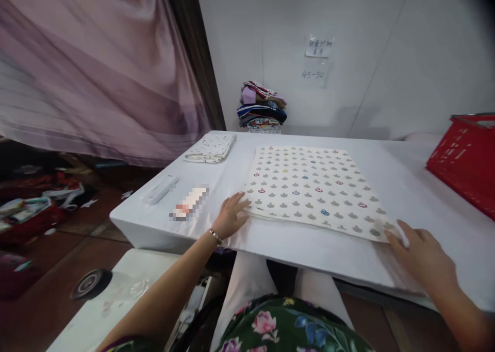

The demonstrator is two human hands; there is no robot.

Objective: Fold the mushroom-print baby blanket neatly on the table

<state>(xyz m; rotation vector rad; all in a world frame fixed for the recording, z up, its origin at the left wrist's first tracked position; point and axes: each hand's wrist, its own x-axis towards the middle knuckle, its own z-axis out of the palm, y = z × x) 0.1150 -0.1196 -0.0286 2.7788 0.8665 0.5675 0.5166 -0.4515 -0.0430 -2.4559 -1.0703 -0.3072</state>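
Note:
A cream cloth [309, 192] printed with grey, red, blue and yellow motifs lies flat on the white table [278, 238]. Its front left corner is under the outstretched fingertips of my left hand [231, 217], which lies open and wears a bracelet. By the front right corner, my right hand [423, 254] touches the cloth's edge. A slim white object [402, 233] shows between its thumb and fingers; what kind it is I cannot make out.
A folded patterned cloth [212, 148] rests at the far left, with a long white item [160, 189] and a pixelated piece [189, 203] nearer. Stacked fabrics [262, 107] stand by the wall. A red basket [466, 161] sits at right; a pink curtain [116, 73] hangs left.

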